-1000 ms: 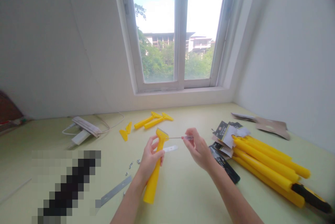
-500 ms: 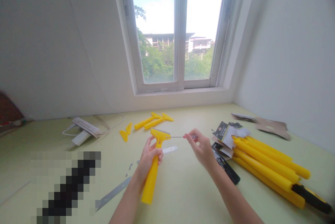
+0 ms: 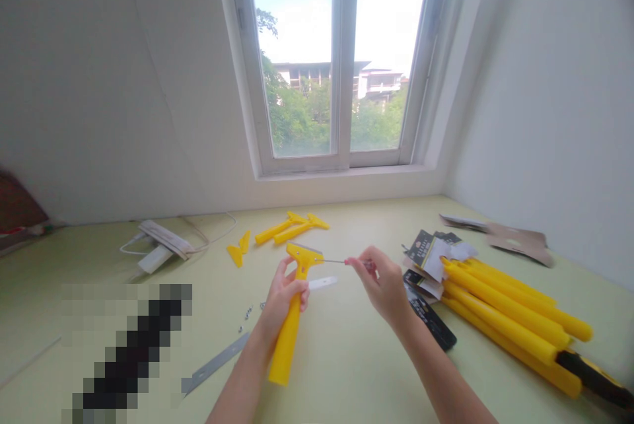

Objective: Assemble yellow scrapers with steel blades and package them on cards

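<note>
Scraper (image 3: pixel 288 326) has turned face-on; my left fingers (image 3: pixel 296 288) wrap it, right fingers (image 3: pixel 360 268) pinch screwdriver (image 3: pixel 347 261) at its corner; looks midway, screws (image 3: pixel 248 312) loose.

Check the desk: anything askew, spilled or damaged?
No spill or damage visible. Small metal parts lie scattered near the grey blade and left hand: odd because uncontained, perhaps easily lost. A dark pixelated patch, lower left, also stands out; its contents can't be told.
</note>
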Action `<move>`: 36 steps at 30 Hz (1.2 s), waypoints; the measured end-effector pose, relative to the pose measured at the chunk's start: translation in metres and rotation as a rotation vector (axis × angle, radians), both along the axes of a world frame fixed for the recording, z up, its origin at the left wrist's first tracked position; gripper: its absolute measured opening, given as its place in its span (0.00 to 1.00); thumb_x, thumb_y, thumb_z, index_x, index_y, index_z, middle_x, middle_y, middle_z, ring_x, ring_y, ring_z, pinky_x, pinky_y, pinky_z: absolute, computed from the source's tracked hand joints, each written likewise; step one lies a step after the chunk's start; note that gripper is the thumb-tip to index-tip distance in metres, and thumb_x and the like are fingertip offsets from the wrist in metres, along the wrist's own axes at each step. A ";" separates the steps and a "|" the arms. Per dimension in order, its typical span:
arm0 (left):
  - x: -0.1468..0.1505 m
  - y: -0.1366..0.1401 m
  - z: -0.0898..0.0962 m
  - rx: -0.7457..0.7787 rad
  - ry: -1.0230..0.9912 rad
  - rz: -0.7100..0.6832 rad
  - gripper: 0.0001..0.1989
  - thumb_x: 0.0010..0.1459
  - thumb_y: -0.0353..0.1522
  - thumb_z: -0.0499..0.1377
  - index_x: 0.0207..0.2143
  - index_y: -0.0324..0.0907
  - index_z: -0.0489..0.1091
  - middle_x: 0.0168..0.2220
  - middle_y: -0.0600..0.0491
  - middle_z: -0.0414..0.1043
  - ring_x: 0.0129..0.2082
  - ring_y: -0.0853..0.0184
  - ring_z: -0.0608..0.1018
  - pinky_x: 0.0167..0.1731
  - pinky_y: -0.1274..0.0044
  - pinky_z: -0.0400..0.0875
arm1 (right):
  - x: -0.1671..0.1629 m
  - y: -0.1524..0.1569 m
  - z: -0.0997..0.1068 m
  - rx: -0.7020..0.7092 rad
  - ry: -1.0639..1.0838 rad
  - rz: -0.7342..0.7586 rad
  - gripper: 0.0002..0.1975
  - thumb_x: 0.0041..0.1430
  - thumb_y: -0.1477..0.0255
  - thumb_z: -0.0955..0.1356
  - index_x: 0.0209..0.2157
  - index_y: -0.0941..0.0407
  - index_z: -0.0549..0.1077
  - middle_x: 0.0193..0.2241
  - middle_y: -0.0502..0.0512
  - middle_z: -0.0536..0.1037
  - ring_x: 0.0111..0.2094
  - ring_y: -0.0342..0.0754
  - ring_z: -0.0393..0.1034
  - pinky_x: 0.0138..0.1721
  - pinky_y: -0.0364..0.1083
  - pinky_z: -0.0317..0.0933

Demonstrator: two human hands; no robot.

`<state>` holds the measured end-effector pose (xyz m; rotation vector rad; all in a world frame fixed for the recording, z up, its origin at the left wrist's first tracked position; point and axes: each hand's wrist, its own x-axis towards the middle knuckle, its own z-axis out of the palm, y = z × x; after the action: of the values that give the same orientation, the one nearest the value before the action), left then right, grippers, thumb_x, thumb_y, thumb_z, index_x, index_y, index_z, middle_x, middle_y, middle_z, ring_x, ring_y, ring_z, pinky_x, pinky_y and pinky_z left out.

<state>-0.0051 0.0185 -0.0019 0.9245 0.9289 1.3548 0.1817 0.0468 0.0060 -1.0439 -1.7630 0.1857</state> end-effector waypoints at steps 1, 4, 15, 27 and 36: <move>0.000 0.000 0.000 -0.006 0.004 -0.003 0.26 0.39 0.26 0.56 0.42 0.45 0.51 0.22 0.62 0.62 0.11 0.79 0.61 0.10 0.85 0.54 | 0.000 0.000 0.000 -0.001 -0.011 -0.006 0.10 0.55 0.67 0.61 0.23 0.56 0.62 0.20 0.47 0.63 0.23 0.42 0.59 0.26 0.42 0.54; 0.000 -0.001 0.001 -0.029 0.015 0.000 0.27 0.39 0.27 0.57 0.42 0.45 0.51 0.21 0.62 0.62 0.11 0.79 0.61 0.11 0.84 0.54 | -0.001 -0.002 0.002 -0.019 -0.001 0.028 0.07 0.58 0.69 0.57 0.29 0.55 0.62 0.26 0.51 0.67 0.29 0.44 0.62 0.32 0.43 0.56; -0.001 0.000 0.000 -0.021 0.015 -0.002 0.26 0.40 0.26 0.56 0.43 0.44 0.51 0.21 0.61 0.63 0.11 0.79 0.61 0.11 0.84 0.55 | -0.002 -0.002 0.004 0.007 0.048 0.074 0.06 0.55 0.68 0.61 0.27 0.56 0.65 0.23 0.51 0.68 0.25 0.42 0.62 0.27 0.41 0.57; -0.001 0.001 -0.002 -0.017 0.001 0.000 0.26 0.39 0.27 0.57 0.42 0.44 0.51 0.23 0.61 0.63 0.12 0.79 0.61 0.10 0.84 0.55 | -0.002 -0.006 0.005 -0.056 -0.040 0.049 0.09 0.58 0.68 0.56 0.27 0.55 0.61 0.22 0.49 0.66 0.24 0.42 0.60 0.27 0.41 0.54; -0.001 0.001 -0.001 -0.034 0.018 0.008 0.28 0.38 0.28 0.57 0.43 0.44 0.51 0.21 0.61 0.62 0.11 0.79 0.61 0.11 0.84 0.54 | -0.003 -0.003 0.001 -0.030 -0.008 0.094 0.07 0.56 0.67 0.59 0.28 0.55 0.61 0.22 0.50 0.67 0.24 0.42 0.62 0.27 0.41 0.57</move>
<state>-0.0061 0.0191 -0.0025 0.9097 0.9676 1.3354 0.1786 0.0438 0.0068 -0.9856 -1.8228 0.2674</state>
